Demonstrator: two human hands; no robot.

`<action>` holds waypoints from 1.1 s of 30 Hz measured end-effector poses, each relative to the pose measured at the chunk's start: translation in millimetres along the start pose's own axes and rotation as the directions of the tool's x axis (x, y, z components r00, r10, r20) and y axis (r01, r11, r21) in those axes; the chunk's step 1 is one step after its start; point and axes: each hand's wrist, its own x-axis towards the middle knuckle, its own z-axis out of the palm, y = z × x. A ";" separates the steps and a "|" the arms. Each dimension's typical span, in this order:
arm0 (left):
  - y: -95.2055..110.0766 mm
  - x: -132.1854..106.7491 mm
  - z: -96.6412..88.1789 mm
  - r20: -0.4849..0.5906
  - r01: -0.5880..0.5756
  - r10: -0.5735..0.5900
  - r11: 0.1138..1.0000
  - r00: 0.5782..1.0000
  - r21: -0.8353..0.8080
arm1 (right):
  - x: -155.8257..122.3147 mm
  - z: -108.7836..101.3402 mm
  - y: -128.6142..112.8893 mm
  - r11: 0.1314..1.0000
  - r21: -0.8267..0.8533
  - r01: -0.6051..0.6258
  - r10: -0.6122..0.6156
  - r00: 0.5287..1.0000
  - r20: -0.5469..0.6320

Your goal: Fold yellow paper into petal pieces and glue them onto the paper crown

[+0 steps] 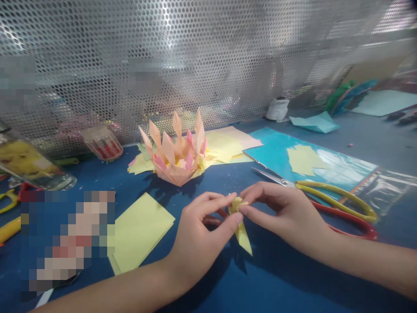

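Both my hands meet over the blue table, pinching a small folded yellow paper piece whose pointed tip hangs down toward the tabletop. My left hand grips it from the left with thumb and fingers closed. My right hand pinches its top from the right. Behind them stands a paper lotus built of orange, pink and yellow folded points. A stack of yellow paper sheets lies flat to the left of my left hand.
Scissors with yellow and red handles lie right of my right hand, on a teal sheet. More yellow sheets lie behind the lotus. A plastic cup and clear bottle lie at left. A perforated metal screen closes the back.
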 end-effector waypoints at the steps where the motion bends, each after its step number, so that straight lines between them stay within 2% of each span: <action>1: 0.1 0.2 0.2 0.000 -0.004 0.004 1.000 1.000 0.007 | -0.6 0.2 -0.4 1.000 -0.008 0.006 -0.006 1.000 -0.003; 10: -4.0 1.2 -0.6 0.021 -0.053 0.053 0.998 0.998 0.014 | -2.4 1.8 4.0 0.997 -0.074 0.022 -0.027 0.998 -0.062; 16: -4.0 -1.3 -1.3 -0.011 -0.075 0.076 0.997 0.997 0.020 | -2.9 2.8 1.7 0.997 -0.065 0.052 -0.057 0.995 -0.077; 22: -2.5 1.6 0.7 -0.027 0.000 -0.003 0.993 1.000 -0.120 | -2.9 6.6 3.6 0.996 -0.071 0.054 -0.063 0.989 -0.131; 25: -0.5 4.6 0.9 -0.039 0.056 -0.066 0.975 0.997 -0.216 | -2.9 7.0 3.3 0.995 -0.090 0.039 -0.049 0.993 -0.110; 30: -0.1 7.2 -0.7 -0.017 0.171 -0.185 0.936 0.983 -0.307 | -3.2 4.1 0.1 0.974 -0.150 0.168 -0.175 0.984 -0.032; 33: -1.3 8.3 -2.0 -0.003 0.204 -0.217 0.920 0.976 -0.336 | -1.5 2.3 -0.2 0.924 -0.234 0.303 -0.312 0.950 -0.005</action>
